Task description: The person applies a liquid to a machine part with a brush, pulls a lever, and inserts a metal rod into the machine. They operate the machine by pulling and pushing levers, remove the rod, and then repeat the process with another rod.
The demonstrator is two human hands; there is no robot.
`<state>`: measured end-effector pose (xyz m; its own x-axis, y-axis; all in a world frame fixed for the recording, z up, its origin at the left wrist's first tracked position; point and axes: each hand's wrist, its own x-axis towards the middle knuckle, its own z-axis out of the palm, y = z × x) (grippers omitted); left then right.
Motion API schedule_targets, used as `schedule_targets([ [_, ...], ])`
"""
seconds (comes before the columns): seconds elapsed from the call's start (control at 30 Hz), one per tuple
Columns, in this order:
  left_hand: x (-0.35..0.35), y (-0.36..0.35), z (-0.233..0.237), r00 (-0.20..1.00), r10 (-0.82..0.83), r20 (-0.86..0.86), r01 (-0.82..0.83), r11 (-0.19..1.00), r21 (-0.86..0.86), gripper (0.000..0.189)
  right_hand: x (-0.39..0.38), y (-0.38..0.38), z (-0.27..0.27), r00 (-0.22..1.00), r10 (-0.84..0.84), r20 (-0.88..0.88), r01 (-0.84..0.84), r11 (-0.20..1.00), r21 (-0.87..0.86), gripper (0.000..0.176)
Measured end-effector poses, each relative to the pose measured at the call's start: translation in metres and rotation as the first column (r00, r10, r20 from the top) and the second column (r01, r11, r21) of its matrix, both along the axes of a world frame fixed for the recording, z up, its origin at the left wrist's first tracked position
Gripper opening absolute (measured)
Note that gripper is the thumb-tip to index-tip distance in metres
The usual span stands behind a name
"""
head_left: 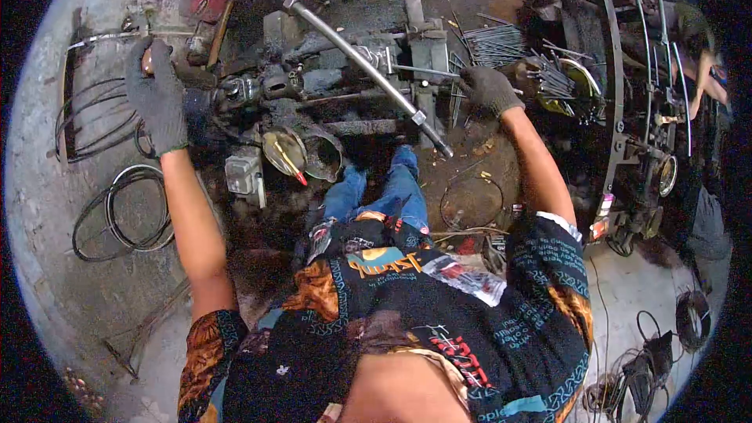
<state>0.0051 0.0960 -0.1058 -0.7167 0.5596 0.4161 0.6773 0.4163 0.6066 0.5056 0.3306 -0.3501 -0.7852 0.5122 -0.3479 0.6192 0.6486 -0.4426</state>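
1. Both hands wear dark gloves and are well apart: the left hand (157,94) is at 9 o'clock and the right hand (487,88) at 2 o'clock
2. Left hand fingers are wrapped tight around the left end of a greasy machine part (266,86), which lies on the floor (47,211) between the two hands
3. Right hand is curled shut on the end of a thin rod (427,71) that points back to the machine part
4. A long grey pipe (360,63) lies slanted over the machine part, from 12 o'clock down toward the middle
5. Just below the machine part, a yellow bowl (282,153) holds a tool with a red tip (300,178)
6. The person's legs in blue jeans (392,192) stretch out under the pipe
7. Black cable loops (125,215) lie on the floor at 8 o'clock, below the left hand
8. A pile of thin metal sticks (497,43) sits just above the right hand
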Motion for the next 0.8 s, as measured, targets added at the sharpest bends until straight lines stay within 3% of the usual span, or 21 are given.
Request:
schedule_targets([
  [0.07, 0.006, 0.001, 0.000, 0.999, -0.024, 0.041, 0.024, 1.000, 0.016, 0.032, -0.011, 0.002, -0.007, 0.999, 0.020, 0.027, -0.020, 0.999, -0.025, 0.037],
  [0.1, 0.013, 0.004, 0.005, 0.998, -0.010, -0.061, 0.008, 1.000, -0.019, 0.032, -0.015, 0.002, -0.008, 1.000, 0.025, -0.007, -0.025, 0.999, -0.026, 0.036],
  [0.13, 0.012, 0.003, 0.004, 0.998, -0.001, -0.060, -0.001, 1.000, -0.021, 0.032, -0.019, 0.005, -0.009, 0.999, 0.029, -0.039, -0.030, 0.999, -0.024, 0.034],
  [0.2, 0.009, 0.002, -0.001, 0.997, -0.008, 0.079, 0.004, 0.998, 0.057, 0.032, -0.020, 0.012, -0.025, 0.999, 0.029, -0.023, -0.028, 1.000, 0.011, 0.032],
  [0.27, 0.008, 0.003, -0.002, 1.000, 0.002, 0.010, -0.003, 0.999, 0.036, 0.033, -0.020, 0.018, -0.033, 0.986, 0.054, -0.156, -0.047, 0.998, 0.048, 0.032],
  [0.3, 0.008, 0.001, -0.002, 0.998, 0.004, -0.057, -0.003, 1.000, 0.011, 0.033, -0.023, 0.024, -0.033, 0.996, 0.091, -0.023, -0.091, 0.996, 0.013, 0.033],
  [0.47, 0.008, 0.002, -0.005, 1.000, 0.011, 0.019, -0.012, 0.999, 0.046, 0.034, -0.041, 0.030, -0.049, 0.987, 0.138, -0.083, -0.141, 0.990, -0.031, 0.029],
  [0.57, 0.010, 0.001, -0.006, 0.998, 0.044, 0.041, -0.045, 0.999, 0.028, 0.033, -0.083, -0.003, -0.042, 0.951, 0.246, -0.187, -0.267, 0.959, -0.097, 0.030],
  [0.67, 0.009, 0.002, -0.004, 0.998, 0.048, 0.050, -0.049, 0.999, 0.010, 0.032, -0.123, -0.031, -0.051, 0.819, 0.142, -0.556, -0.190, 0.981, -0.030, 0.032],
  [0.77, 0.013, 0.000, 0.001, 0.998, 0.063, 0.007, -0.062, 0.997, -0.035, 0.032, -0.135, -0.029, -0.034, 0.929, 0.226, -0.293, -0.242, 0.970, -0.020, 0.023],
  [0.8, 0.017, 0.001, 0.002, 0.997, 0.081, -0.015, -0.082, 0.995, -0.053, 0.032, -0.133, -0.032, -0.033, 0.867, 0.119, -0.483, -0.173, 0.983, -0.067, 0.019],
])
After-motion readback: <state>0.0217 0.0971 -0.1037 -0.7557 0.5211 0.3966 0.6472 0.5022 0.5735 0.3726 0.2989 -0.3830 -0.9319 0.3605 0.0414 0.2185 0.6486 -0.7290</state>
